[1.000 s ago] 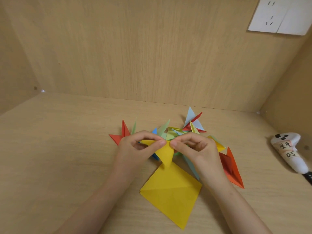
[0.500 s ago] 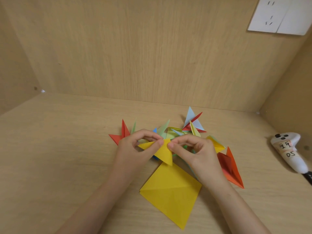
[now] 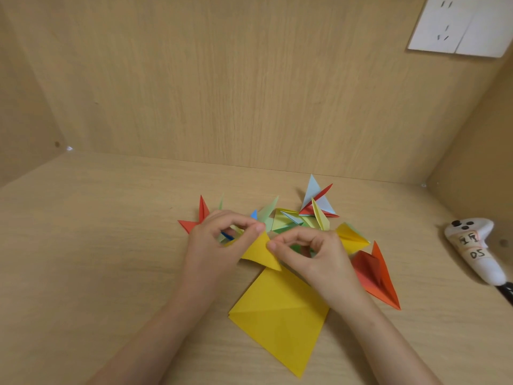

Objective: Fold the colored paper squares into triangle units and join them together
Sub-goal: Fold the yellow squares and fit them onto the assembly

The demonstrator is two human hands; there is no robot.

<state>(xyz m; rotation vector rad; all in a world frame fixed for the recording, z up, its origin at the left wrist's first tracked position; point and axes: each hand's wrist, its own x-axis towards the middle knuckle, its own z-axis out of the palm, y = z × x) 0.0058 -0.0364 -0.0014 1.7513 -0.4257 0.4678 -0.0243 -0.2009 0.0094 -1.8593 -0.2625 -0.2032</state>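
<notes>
Both the left hand (image 3: 213, 245) and right hand (image 3: 313, 254) pinch the folded yellow triangle unit (image 3: 259, 251), fingers curled tight, likely to sharpen its crease.

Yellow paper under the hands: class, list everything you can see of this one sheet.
The yellow paper is a thin, matte sheet lying as a diamond on the wooden desk, one corner pointing toward the person. A crease runs across its width. Its far part is raised and folded into a triangular flap, pinched by the left hand and the right hand in fingertip grips. The right wrist overlaps its right edge.
</notes>
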